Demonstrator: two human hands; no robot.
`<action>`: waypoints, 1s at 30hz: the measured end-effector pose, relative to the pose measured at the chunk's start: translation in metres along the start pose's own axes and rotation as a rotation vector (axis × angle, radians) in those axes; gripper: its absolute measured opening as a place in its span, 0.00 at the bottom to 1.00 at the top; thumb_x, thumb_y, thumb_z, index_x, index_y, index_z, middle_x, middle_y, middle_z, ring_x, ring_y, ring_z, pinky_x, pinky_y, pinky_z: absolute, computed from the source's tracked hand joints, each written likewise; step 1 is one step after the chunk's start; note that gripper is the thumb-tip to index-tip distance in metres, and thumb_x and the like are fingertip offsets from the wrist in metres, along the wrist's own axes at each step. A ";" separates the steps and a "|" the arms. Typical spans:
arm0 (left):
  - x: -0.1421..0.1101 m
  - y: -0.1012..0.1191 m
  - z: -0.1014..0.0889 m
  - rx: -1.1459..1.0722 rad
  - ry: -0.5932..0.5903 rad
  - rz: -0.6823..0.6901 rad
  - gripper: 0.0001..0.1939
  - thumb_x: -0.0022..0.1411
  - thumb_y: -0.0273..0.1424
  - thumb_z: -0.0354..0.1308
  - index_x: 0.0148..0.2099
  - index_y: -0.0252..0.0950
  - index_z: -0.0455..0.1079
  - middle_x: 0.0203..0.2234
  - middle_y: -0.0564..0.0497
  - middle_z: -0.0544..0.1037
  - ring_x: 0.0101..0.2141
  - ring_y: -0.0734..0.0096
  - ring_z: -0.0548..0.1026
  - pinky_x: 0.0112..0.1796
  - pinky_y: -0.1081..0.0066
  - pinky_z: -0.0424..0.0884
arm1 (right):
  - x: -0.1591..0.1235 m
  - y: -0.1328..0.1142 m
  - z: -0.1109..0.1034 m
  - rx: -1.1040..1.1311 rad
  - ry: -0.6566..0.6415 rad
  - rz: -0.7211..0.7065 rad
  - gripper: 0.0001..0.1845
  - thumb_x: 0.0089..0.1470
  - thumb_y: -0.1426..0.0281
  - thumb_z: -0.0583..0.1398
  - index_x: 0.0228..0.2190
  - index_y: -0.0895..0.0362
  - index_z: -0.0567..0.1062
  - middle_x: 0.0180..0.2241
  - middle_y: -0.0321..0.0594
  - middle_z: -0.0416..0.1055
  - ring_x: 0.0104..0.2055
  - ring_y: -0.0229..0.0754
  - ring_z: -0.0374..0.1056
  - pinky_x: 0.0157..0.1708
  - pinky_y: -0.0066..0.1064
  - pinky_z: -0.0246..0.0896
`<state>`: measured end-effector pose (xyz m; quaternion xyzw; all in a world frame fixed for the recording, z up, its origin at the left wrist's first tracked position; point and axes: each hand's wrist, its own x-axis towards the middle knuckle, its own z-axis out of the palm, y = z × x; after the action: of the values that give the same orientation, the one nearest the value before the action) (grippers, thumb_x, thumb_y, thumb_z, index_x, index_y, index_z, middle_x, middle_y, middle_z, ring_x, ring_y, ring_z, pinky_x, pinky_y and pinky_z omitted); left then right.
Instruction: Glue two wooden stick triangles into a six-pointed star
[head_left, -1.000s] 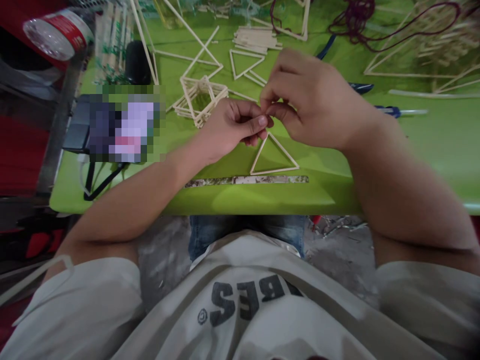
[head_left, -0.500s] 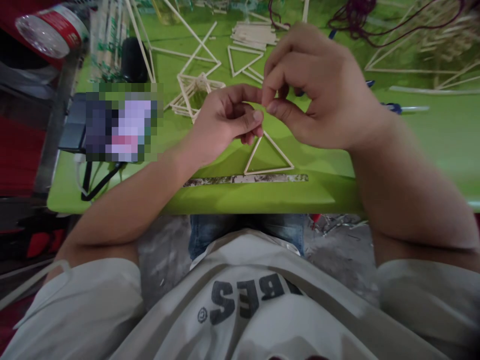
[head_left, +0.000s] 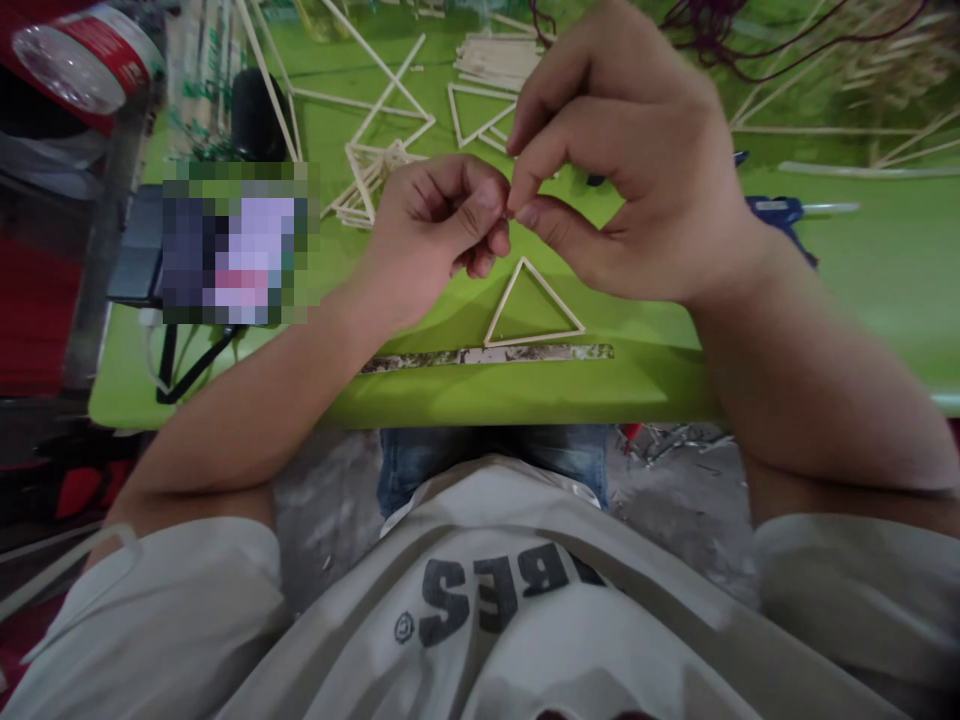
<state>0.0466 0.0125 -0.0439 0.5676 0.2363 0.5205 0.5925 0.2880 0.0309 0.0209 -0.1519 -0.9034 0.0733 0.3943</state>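
Observation:
My left hand (head_left: 442,225) and my right hand (head_left: 622,170) meet fingertip to fingertip over the table. Both are pinched closed; whatever lies between the fingertips is too small to name. Just below them a triangle of thin wooden sticks (head_left: 553,294) lies flat on the green table (head_left: 652,355). Along its base runs a worn, mottled strip (head_left: 487,355). Behind my left hand sits a stack of joined stick frames (head_left: 360,190). Another stick triangle (head_left: 452,115) lies farther back, partly covered by my right hand. A blue glue gun (head_left: 780,210) shows beyond my right wrist.
Bundled sticks (head_left: 199,95) and a dark rounded object (head_left: 259,115) stand at the back left, near a plastic bottle (head_left: 82,60). A blurred-out device (head_left: 255,250) with cables lies left. Loose sticks (head_left: 499,60) and purple cord (head_left: 712,25) are at the back.
My hands have shifted slightly left, fingertips still together, and the left fingers have curled in more. More of the glue gun shows. The stick triangle lies as before.

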 end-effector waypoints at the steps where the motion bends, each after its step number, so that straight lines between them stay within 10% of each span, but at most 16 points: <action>1: 0.001 0.000 0.000 -0.005 -0.003 0.004 0.18 0.71 0.50 0.84 0.39 0.45 0.86 0.25 0.57 0.82 0.20 0.80 0.70 0.21 0.69 0.61 | 0.000 0.000 0.001 -0.003 -0.002 -0.004 0.19 0.83 0.53 0.60 0.45 0.50 0.84 0.55 0.51 0.82 0.60 0.57 0.80 0.64 0.59 0.79; 14: -0.010 0.021 0.012 -0.070 -0.061 -0.174 0.27 0.67 0.52 0.87 0.52 0.38 0.86 0.26 0.55 0.86 0.23 0.75 0.81 0.26 0.76 0.75 | 0.002 -0.008 0.007 0.215 0.168 0.132 0.11 0.75 0.57 0.64 0.42 0.51 0.80 0.47 0.45 0.82 0.57 0.57 0.79 0.58 0.54 0.74; 22: -0.011 0.019 0.015 -0.011 -0.003 -0.154 0.27 0.63 0.55 0.89 0.45 0.39 0.87 0.28 0.54 0.87 0.24 0.75 0.81 0.26 0.75 0.74 | 0.001 -0.012 0.005 -0.161 0.001 0.084 0.14 0.81 0.60 0.57 0.42 0.47 0.79 0.57 0.54 0.85 0.62 0.65 0.79 0.65 0.67 0.72; 30: -0.016 0.016 0.026 0.185 0.167 -0.016 0.23 0.72 0.54 0.83 0.36 0.41 0.86 0.28 0.51 0.88 0.22 0.74 0.78 0.22 0.69 0.68 | 0.001 -0.010 0.004 -0.252 -0.080 0.144 0.13 0.79 0.54 0.62 0.42 0.41 0.85 0.60 0.38 0.84 0.68 0.66 0.78 0.75 0.69 0.70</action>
<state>0.0578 -0.0159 -0.0284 0.5726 0.3364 0.5372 0.5199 0.2824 0.0219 0.0220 -0.2616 -0.9072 -0.0064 0.3294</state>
